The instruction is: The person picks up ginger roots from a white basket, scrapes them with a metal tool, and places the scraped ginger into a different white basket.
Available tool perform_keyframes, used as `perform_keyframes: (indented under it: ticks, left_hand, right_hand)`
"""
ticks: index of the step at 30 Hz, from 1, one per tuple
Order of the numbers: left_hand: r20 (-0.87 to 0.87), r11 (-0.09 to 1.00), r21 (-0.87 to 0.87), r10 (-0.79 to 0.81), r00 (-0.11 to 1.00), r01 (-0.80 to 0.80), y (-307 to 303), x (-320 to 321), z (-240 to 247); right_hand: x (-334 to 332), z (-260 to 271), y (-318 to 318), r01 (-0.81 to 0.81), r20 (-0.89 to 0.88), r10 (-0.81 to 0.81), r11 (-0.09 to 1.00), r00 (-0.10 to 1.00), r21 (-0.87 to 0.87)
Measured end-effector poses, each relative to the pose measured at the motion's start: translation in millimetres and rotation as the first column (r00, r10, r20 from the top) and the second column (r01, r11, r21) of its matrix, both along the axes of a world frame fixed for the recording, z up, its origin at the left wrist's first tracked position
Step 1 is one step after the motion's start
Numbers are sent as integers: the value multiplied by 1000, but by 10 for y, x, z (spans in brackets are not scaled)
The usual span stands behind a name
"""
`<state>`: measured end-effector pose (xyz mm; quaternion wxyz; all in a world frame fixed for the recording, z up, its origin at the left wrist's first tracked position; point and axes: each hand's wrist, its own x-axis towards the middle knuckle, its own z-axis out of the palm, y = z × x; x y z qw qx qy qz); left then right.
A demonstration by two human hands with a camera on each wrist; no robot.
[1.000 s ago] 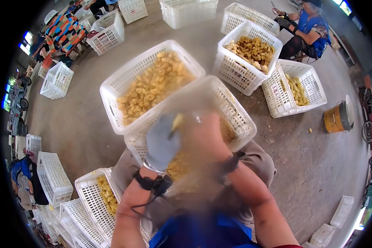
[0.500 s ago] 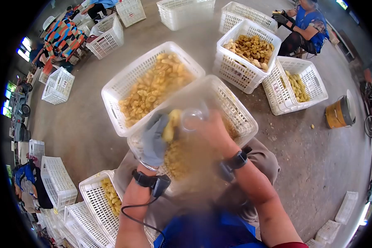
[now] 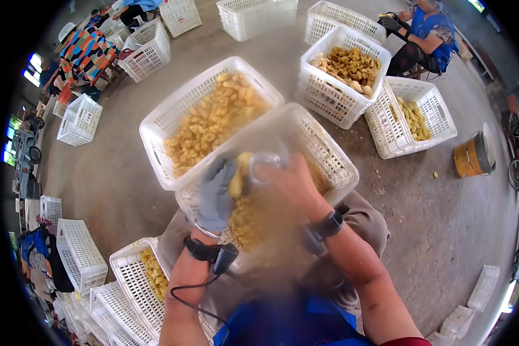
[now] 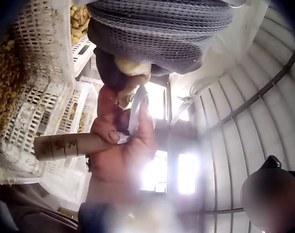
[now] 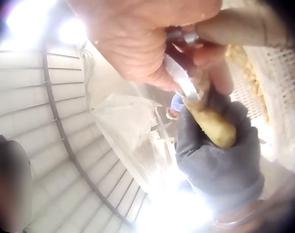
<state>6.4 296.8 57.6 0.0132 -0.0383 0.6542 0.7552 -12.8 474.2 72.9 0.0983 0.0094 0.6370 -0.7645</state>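
Observation:
My gloved left hand (image 3: 215,196) grips a peeled-looking yellow root (image 5: 214,127), knobbly like ginger, over the crate (image 3: 337,158) at my lap. My bare right hand (image 3: 294,181) holds a loop-bladed peeler; its bent metal blade (image 5: 181,77) lies against the root's end in the right wrist view. From the right fist sticks the peeler's pale wooden handle (image 4: 60,147), dark marks on it. Below both hands, yellowish shavings (image 3: 248,228) cover part of the crate's bottom, blurred by a smear on the head camera.
Beyond the lap crate, touching it, stands a crate of yellow roots (image 3: 213,121). To the right are a crate of browner roots (image 3: 331,104), another with roots (image 3: 389,135) and a yellow bucket (image 3: 467,158). More crates (image 3: 132,285) stand at my left; other people sit farther off.
Both hands have shifted apart slightly since a second ago, and the yellow root and round blade now show more clearly between them. Over the last half second the hands have barely moved.

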Motion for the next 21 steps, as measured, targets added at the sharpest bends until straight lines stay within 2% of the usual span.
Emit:
perform_keyframes:
  ticks: [5, 10, 13, 14, 15, 16, 17, 19, 20, 21]
  left_hand:
    - [-16, 997, -16, 71, 997, -72, 33, 38, -80]
    - [-120, 916, -365, 133, 984, -168, 156, 78, -12]
    - [-272, 818, -534, 71, 960, -212, 154, 94, -123]
    - [-325, 786, -574, 37, 945, -229, 165, 102, -145]
    - [-418, 708, -641, 0, 909, -295, 179, 112, -77]
    - [-502, 622, -692, -48, 863, -368, 191, 122, 60]
    - [-576, 528, -724, -111, 810, -443, 195, 119, 156]
    - [-387, 783, -544, 86, 918, -303, 167, 113, 229]
    - [-261, 876, -407, 161, 952, -260, 147, 102, 255]
    - [-120, 938, -307, 130, 984, -162, 23, 47, 195]
  right_hand:
    - [10, -99, -69, 64, -17, -64, 998, 998, -13]
    - [40, -159, -156, 39, 198, -42, 999, 979, 18]
    - [20, -71, -180, 16, 169, -37, 992, 985, 128]
    - [7, -82, -158, -2, 109, -18, 984, 994, 179]
    - [-4, -94, -130, -18, 51, 6, 973, 999, 232]
    - [-29, -163, -94, 113, -229, -4, 877, 974, 466]
    - [-68, -282, -56, 297, -483, 57, 725, 874, 621]
    - [-91, -379, -11, 314, -488, 106, 645, 866, 697]
    - [-113, -410, 23, 120, -268, 81, 748, 960, 653]
    - [-123, -338, 53, 15, -139, 73, 839, 988, 544]
